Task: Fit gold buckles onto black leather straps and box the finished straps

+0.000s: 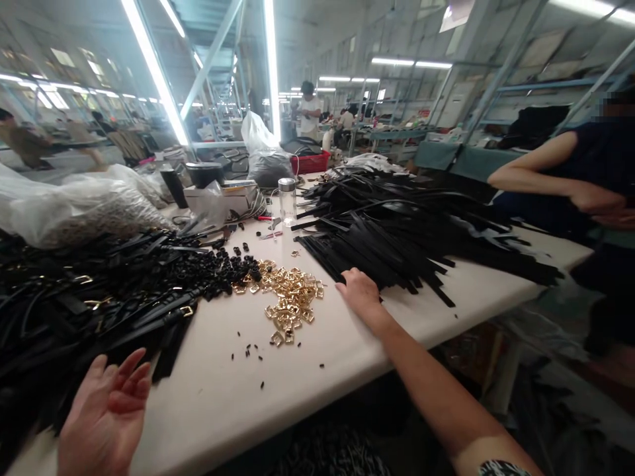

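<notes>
My left hand [106, 410] is raised at the lower left, palm up with the fingers apart and nothing in it, beside a heap of black straps with gold buckles [99, 297]. My right hand [360, 291] touches the near edge of a pile of flat black strips [377, 244]; its fingers are bent over the strip ends, and whether they grip one is hidden. Between the hands lies a heap of loose gold buckles [292, 297]. Small black loops [238, 264] adjoin it on the left. Several tiny black pieces [248, 350] are scattered in front.
A clear lidded jar [288, 201] stands behind the buckles, near pliers [272, 225]. Plastic bags [84, 201], a box [218, 201] and a red bin [311, 162] are at the back of the pale table [317, 390]. A person [570, 165] stands at the right edge.
</notes>
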A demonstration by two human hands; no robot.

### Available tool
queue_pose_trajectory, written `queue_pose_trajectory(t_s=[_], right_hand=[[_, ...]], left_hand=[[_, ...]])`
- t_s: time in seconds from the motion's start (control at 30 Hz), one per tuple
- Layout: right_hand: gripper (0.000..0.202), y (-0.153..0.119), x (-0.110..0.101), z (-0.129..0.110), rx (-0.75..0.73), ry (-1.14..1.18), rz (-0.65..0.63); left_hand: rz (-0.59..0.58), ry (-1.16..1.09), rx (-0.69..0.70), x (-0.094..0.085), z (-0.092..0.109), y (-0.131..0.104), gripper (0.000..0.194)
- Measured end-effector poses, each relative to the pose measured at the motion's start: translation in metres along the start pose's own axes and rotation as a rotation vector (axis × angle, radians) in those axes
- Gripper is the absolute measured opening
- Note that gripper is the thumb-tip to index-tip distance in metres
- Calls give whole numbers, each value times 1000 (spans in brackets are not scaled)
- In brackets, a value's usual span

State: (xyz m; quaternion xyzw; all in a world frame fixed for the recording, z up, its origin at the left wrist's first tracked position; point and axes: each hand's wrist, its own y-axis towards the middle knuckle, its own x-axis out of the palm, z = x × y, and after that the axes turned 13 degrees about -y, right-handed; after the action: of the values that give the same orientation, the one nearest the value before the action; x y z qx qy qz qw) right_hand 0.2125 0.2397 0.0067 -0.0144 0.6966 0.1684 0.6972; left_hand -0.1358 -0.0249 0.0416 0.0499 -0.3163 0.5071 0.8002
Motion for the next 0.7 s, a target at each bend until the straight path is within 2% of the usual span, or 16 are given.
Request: queue_pose_trajectory(t_s=[0.1,0.3,0.37,0.5,0.6,0.7], right_hand=[[20,7,2,4,52,45,-25],[17,5,2,12,104,168,-21],[18,3,-4,13,117,206,-7],[25,-15,-26,3,59,312,-28],[34,-47,-47,-21,-133,529,-204],[33,-86,-62,-53,-304,922,-516]], left_hand=[[20,-51,-44,-4,-5,-12,53],[-68,51,-155,-12,-27,-31,66],[-116,83,-159,-15,-36,-36,68],[-216,158,-150,-11,-52,-50,58],[-338,246,-159,5,-62,-67,55],[-479,284,-222,23,-69,-81,60]])
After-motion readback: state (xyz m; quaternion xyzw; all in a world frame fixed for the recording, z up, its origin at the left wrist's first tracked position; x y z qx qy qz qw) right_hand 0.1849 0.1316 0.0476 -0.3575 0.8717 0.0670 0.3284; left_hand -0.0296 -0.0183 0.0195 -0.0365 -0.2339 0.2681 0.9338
